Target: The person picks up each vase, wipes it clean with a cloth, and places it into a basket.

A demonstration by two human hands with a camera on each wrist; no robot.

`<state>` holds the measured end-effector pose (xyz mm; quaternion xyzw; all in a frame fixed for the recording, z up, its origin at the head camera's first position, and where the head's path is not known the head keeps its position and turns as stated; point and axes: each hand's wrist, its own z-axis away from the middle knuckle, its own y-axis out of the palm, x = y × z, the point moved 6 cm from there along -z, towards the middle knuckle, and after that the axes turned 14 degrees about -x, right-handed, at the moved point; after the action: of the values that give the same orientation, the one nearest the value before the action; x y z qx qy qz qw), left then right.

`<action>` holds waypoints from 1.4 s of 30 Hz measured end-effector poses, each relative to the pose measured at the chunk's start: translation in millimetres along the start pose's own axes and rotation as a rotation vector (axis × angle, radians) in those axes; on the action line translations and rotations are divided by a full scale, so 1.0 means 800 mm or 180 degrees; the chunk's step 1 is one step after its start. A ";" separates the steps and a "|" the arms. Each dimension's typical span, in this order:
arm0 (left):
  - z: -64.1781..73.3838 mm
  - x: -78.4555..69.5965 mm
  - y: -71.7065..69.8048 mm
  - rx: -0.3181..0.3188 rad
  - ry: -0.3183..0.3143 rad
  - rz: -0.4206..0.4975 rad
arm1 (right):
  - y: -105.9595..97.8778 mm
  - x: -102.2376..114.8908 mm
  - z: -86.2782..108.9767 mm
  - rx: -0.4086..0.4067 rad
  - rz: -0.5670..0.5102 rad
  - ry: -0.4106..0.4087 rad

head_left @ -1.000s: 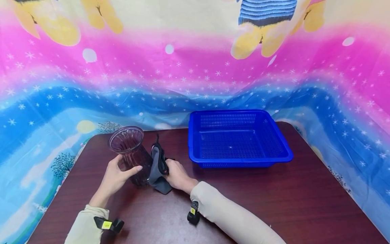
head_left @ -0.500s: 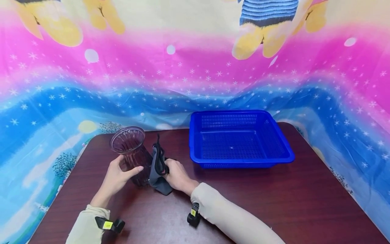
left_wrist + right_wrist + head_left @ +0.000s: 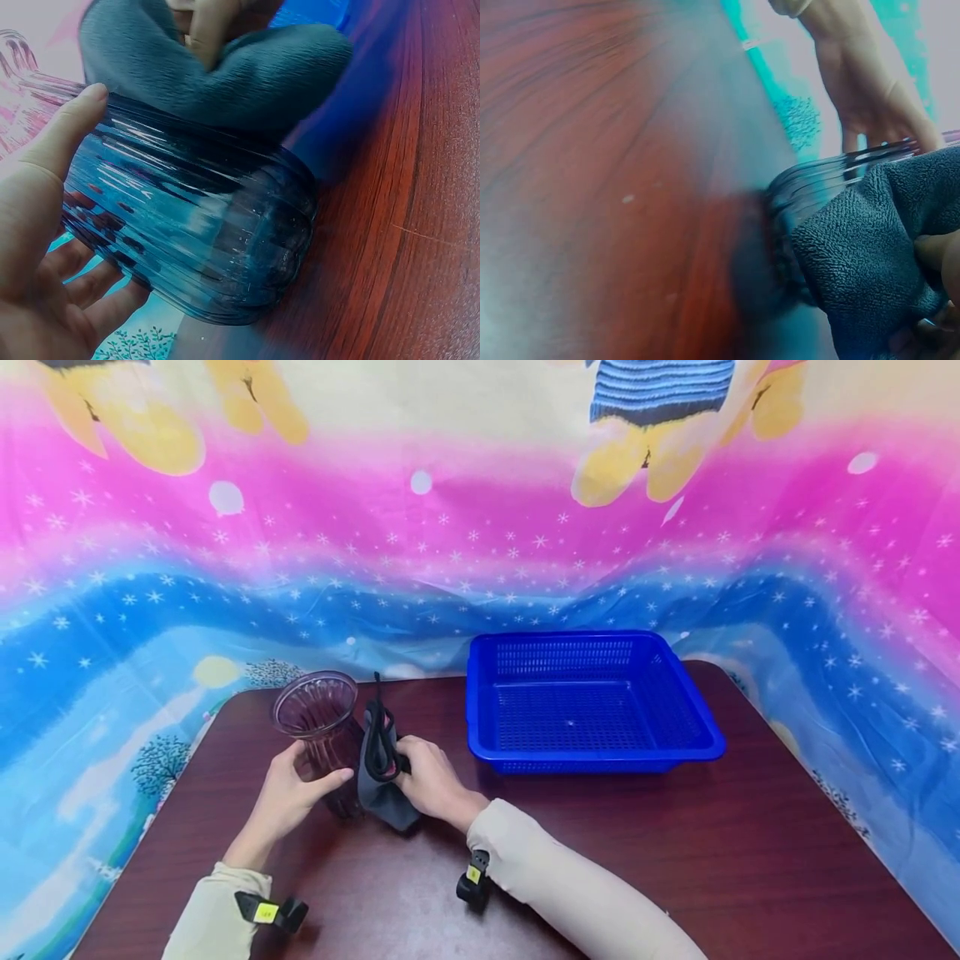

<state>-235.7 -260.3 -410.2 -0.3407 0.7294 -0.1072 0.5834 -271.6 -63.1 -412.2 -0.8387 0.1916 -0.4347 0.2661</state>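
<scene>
My left hand (image 3: 288,793) holds the purple vase (image 3: 339,748) and my right hand (image 3: 435,783) grips the grey cloth (image 3: 388,803) beside it, below both is the reddish-brown table (image 3: 750,835), to their right the blue basket (image 3: 600,755), and beyond them the snowflake-patterned curtain (image 3: 480,560).

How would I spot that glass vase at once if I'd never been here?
On the dark red-brown, wood-grain table, find the blue rectangular plastic basket. Left of it, past a soft grey cloth, the person's left hand holds a purple, ribbed glass vase. Its flared rim and see-through sides set it apart from the cloth and the perforated basket.
</scene>
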 end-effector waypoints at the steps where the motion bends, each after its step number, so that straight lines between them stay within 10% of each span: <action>1: 0.000 0.000 0.000 0.0002 0.0004 -0.0005 | -0.002 0.003 -0.002 -0.0018 -0.0009 -0.0012; 20: -0.003 0.000 -0.002 0.0020 0.0040 0.0130 | -0.033 0.050 -0.029 -0.0252 -0.0054 -0.0273; 42: 0.001 0.002 0.001 0.0035 -0.0020 0.0046 | -0.003 0.004 -0.003 0.0051 -0.0024 -0.0091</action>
<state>-235.7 -260.6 -412.2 -0.3325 0.7295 -0.1059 0.5883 -272.0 -63.6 -407.8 -0.8434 0.1811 -0.4253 0.2740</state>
